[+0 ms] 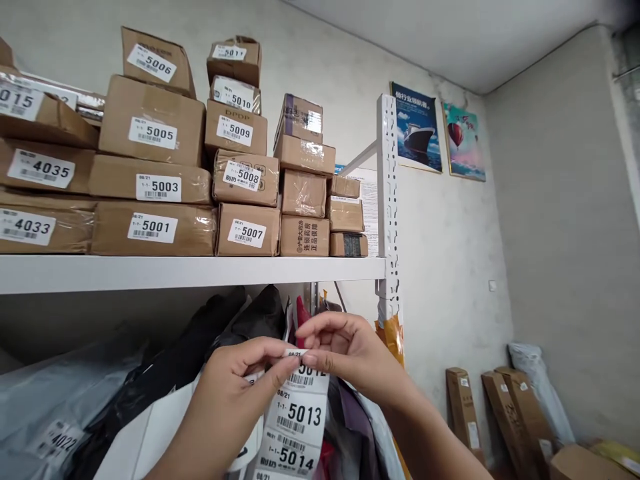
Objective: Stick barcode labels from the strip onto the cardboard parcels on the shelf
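White label strip [299, 407] hangs lengthwise toward half past six, its top pinched by the left hand [237, 380] at nine o'clock, while the right hand [350, 350], equally near at three, touches it, its own grip unclear.

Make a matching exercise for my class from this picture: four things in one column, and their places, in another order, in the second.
Column 1
1. Strip of labels
2. Box 5006
3. Ship poster
4. Grey package 4022

Column 2
A. On top of box 5005
B. Below the white shelf
C. Pinched in the left hand
D. Left of the balloon poster

Pairs: 1-C, 2-A, 3-D, 4-B
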Demonstrator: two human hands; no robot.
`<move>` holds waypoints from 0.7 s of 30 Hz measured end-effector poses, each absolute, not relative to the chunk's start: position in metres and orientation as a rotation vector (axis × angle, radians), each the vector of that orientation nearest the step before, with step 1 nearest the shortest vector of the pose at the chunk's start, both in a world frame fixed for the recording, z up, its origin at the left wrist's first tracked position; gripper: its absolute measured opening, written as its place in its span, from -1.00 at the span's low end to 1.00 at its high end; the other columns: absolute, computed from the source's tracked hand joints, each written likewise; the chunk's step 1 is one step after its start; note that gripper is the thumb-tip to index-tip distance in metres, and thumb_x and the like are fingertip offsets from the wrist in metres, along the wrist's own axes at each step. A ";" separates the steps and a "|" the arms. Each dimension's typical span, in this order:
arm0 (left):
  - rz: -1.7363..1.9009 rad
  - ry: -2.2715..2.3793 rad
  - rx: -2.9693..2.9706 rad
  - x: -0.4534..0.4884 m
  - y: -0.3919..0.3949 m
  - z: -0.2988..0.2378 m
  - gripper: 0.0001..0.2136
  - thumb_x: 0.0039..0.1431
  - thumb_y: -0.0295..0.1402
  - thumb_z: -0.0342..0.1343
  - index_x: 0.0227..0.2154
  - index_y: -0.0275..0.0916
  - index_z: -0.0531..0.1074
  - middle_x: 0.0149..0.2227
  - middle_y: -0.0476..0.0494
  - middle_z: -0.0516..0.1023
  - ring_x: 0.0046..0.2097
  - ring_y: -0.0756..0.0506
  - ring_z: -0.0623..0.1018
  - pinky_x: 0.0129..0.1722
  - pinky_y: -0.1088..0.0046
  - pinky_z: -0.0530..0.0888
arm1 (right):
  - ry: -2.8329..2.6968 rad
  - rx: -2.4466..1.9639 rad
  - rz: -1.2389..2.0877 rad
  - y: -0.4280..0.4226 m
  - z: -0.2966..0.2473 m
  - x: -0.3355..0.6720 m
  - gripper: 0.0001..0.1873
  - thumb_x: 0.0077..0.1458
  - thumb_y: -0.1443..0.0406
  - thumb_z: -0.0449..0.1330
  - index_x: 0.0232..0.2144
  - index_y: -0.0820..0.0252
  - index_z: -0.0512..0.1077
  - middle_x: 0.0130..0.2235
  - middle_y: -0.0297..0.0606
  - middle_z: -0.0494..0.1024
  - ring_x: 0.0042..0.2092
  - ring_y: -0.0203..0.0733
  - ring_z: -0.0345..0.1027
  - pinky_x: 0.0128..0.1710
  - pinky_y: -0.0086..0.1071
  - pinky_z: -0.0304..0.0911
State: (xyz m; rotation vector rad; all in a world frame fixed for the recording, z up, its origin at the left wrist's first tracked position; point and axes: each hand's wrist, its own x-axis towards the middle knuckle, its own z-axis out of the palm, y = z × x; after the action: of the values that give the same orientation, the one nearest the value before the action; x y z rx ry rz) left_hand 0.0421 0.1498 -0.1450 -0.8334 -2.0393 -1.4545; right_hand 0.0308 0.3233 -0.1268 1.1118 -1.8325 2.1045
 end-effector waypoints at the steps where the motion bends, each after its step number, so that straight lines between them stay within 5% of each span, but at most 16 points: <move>1: -1.348 -2.025 -0.843 0.042 0.149 -0.144 -0.79 0.13 -0.19 0.12 -0.47 -0.18 0.53 -0.47 -0.03 0.57 -0.38 -0.06 0.53 -0.39 0.54 0.42 | -1.853 1.128 2.108 0.324 -0.126 0.029 -0.76 -0.29 0.30 0.48 -0.48 0.18 0.55 -0.52 -0.41 0.48 -0.47 -0.41 0.32 -0.45 -0.51 0.26; 6: -0.956 -1.792 -0.914 0.043 0.149 -0.137 -0.76 0.18 -0.26 0.05 -0.56 -0.20 0.44 -0.61 0.04 0.45 -0.57 0.04 0.39 -0.54 0.57 0.30 | -1.944 1.196 2.172 0.328 -0.115 0.026 -0.76 -0.23 0.25 0.46 -0.44 0.20 0.56 -0.51 -0.39 0.54 -0.47 -0.42 0.36 -0.42 -0.51 0.27; 16: -1.463 -2.117 -0.707 0.037 0.147 -0.121 -0.74 -0.06 -0.18 0.22 -0.32 -0.18 0.60 -0.32 -0.11 0.63 -0.25 -0.17 0.55 -0.28 0.42 0.45 | -2.043 1.044 1.962 0.329 -0.103 0.016 -0.68 -0.43 0.27 0.51 -0.57 0.24 0.49 -0.56 -0.40 0.51 -0.49 -0.36 0.37 -0.45 -0.46 0.26; 21: -1.568 -1.901 -0.728 0.018 0.161 -0.114 -0.65 0.09 -0.02 0.07 -0.53 -0.23 0.39 -0.59 0.05 0.36 -0.52 0.01 0.34 -0.56 0.55 0.26 | -1.658 0.920 1.520 0.311 -0.100 0.009 -0.84 -0.10 0.20 0.36 -0.49 0.15 0.50 -0.44 -0.30 0.54 -0.40 -0.25 0.38 -0.40 -0.36 0.28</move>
State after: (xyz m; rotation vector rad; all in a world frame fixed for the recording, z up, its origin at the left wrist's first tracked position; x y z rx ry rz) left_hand 0.0184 0.1611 -0.1144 -0.7283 -1.9012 -1.5676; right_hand 0.0090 0.3110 -0.0997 0.9200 -1.6581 1.5195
